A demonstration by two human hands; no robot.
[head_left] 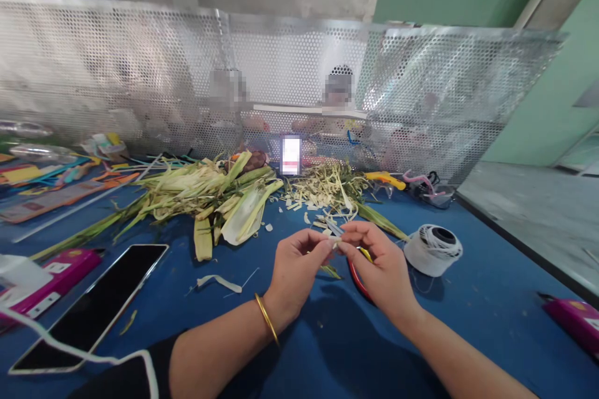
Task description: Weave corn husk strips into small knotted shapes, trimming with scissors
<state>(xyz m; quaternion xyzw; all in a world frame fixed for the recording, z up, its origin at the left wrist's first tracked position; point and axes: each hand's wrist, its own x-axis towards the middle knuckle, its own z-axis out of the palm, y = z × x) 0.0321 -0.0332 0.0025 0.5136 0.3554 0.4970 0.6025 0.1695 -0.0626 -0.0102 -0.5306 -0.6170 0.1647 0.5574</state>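
- White thread spool: our landmark; it stands upright on the blue table, near the right hand.
- Pale piece: small, well left of the spool, raised above the table between both hands; exact form too small for us to tell.
- Left hand: farther left of the spool; thumb and forefinger closed in a pinch on the piece's left end, with a gold bangle at the wrist.
- Right hand: just left of the spool; thumb and forefinger pinched together at the piece's other end, remaining fingers loosely curled.
- Handling: we judge the piece very light, pliable and easily torn or creased, perhaps a little slick if damp; best held by its ends with fingertip pressure only.
- Red-handled tool: left of the spool, partly hidden beneath the right hand; apparently scissors.
- Husk pile: far left of the spool and beyond it, leafy, seemingly light and flexible.
- Shredded scraps: beyond the spool to its left, thin and loose.
- Black-screened phone: far left of the spool, lying flat.
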